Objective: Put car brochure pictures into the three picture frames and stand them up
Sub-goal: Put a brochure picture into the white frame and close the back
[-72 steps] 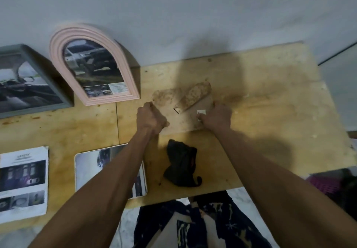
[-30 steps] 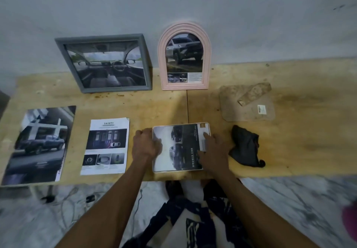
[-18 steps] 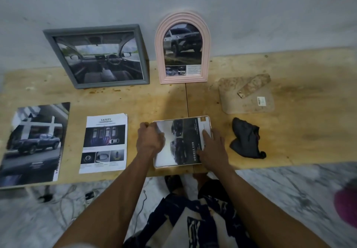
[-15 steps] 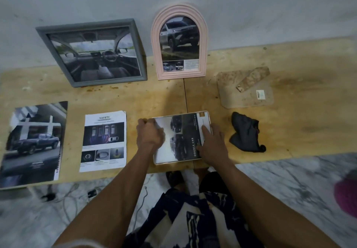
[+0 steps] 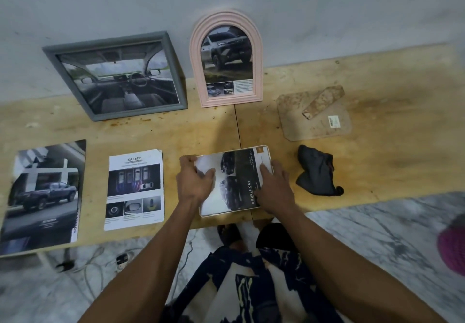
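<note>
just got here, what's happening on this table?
A person is framing car brochure pictures. The grey frame and pink arched frame are filled and lean against the wall. The left hand and right hand both rest on a white frame lying flat near the table's front edge, picture in, back panel off, lying beyond it.

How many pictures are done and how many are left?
Two are done: the grey frame and pink arched frame stand against the wall with car pictures inside. The left hand and right hand press a picture on the flat white frame. Its backing board lies apart.
</note>
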The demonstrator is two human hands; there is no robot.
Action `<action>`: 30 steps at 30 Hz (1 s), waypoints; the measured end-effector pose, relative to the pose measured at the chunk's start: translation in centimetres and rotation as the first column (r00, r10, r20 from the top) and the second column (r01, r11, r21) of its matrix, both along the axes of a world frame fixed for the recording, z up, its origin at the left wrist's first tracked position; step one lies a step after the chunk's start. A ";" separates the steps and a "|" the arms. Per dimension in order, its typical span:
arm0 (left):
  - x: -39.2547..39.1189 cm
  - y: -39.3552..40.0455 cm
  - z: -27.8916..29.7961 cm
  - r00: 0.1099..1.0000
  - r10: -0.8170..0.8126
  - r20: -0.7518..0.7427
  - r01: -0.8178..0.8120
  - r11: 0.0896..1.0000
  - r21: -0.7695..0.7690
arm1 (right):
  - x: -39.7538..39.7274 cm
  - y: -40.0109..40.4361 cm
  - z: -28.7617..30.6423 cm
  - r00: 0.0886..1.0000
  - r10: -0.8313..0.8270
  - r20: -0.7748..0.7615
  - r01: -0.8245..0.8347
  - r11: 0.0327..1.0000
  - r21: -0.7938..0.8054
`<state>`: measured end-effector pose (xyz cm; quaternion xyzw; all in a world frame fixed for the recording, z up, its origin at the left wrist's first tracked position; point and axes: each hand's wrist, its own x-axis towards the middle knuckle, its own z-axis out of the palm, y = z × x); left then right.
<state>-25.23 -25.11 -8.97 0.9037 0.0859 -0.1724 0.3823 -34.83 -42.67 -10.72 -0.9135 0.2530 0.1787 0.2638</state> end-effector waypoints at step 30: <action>-2.1 4.3 6.2 0.991 -0.105 0.081 0.125 0.944 -0.306 | 5.3 0.0 8.7 0.928 0.249 0.276 -0.271 0.962 0.044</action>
